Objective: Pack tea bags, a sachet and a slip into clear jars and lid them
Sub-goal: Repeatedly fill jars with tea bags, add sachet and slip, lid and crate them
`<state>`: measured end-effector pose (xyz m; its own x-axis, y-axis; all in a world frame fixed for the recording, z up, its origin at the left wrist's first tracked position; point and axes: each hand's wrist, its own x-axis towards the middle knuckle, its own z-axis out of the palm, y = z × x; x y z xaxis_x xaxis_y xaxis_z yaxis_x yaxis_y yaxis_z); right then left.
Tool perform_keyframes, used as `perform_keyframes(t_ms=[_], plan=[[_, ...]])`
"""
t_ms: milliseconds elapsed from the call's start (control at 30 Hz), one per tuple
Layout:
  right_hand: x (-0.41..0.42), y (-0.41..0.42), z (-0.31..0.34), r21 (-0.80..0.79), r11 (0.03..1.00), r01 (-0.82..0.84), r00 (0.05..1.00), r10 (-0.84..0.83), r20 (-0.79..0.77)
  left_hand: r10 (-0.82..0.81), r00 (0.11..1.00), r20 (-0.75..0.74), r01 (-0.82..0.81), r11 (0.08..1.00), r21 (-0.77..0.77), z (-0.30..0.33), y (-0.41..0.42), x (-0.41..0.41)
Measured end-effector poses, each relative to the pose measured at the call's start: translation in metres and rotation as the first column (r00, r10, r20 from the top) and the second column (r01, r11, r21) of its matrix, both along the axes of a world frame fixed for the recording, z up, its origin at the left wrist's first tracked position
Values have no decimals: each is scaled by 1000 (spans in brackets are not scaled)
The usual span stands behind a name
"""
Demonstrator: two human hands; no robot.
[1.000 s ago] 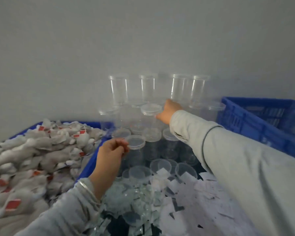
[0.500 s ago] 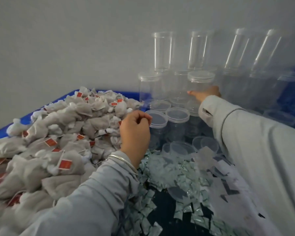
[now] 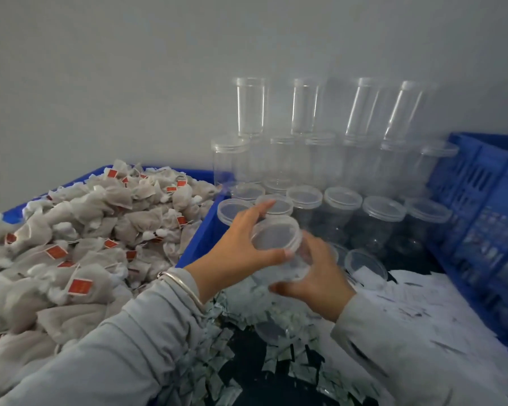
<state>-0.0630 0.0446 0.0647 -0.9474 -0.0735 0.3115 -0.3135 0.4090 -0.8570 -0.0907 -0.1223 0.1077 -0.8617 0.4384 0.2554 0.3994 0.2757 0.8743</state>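
head view: a person in grey sleeves holds one clear jar (image 3: 279,253) with both hands above the middle of a work area, the jar tipped with its lidded mouth facing the camera. the left hand (image 3: 241,253) grips the lid (image 3: 276,234), its fingers (image 3: 261,208) curled over the far rim and the thumb pressed on the near rim; a silver bangle (image 3: 182,285) sits on that wrist. the right hand (image 3: 320,276) cups the jar's body from below and behind, fingers wrapped round it, though motion blur softens their outline. left of the hands, a blue crate (image 3: 201,232) is heaped with grey tea bags (image 3: 79,247) carrying red tags. under the hands lies a drift of small pale sachets (image 3: 214,347), and to the right of them a spread of white paper slips (image 3: 423,312). behind the held jar, more lidded jars (image 3: 343,206) stand in rows, with further jars stacked in tiers (image 3: 305,109) against the grey wall (image 3: 129,68). a loose lid (image 3: 365,266) lies open side up at the edge of the slips, just right of the right hand. a second blue crate (image 3: 487,206), with slotted sides, stands at the far right.
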Motion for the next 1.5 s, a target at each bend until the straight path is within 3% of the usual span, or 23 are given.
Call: perform_keyframes(t_ms=[67,167,233,500,667,1000,1133,1267,1500], plan=[[17,3,-11,79,997,22,1000,-21,-17,-129,992,6,129,980,-150,0,-1,5],[34,5,-20,24,999,48,998,-47,-38,-249,968,-34,219,900,-378,-4,2,13],[41,7,-27,-9,997,77,996,-77,-47,-285,958,-40,239,863,-445,-6,5,16],[48,16,-54,101,968,230,958,-207,-198,-328,931,-160,203,830,-519,-12,20,25],[52,22,-60,78,956,283,902,-238,-361,-361,893,-268,160,813,-560,-16,26,27],[49,28,-63,112,918,380,790,-260,-555,-373,852,-367,104,808,-580,-11,31,34],[51,23,-58,49,902,429,732,-315,-605,-354,835,-421,54,815,-577,-9,33,39],[50,18,-56,-11,778,629,565,-466,-681,-130,945,-300,-12,903,-430,-12,40,41],[46,27,-61,63,651,756,456,-455,-765,-24,997,78,46,957,-288,-15,47,41]])
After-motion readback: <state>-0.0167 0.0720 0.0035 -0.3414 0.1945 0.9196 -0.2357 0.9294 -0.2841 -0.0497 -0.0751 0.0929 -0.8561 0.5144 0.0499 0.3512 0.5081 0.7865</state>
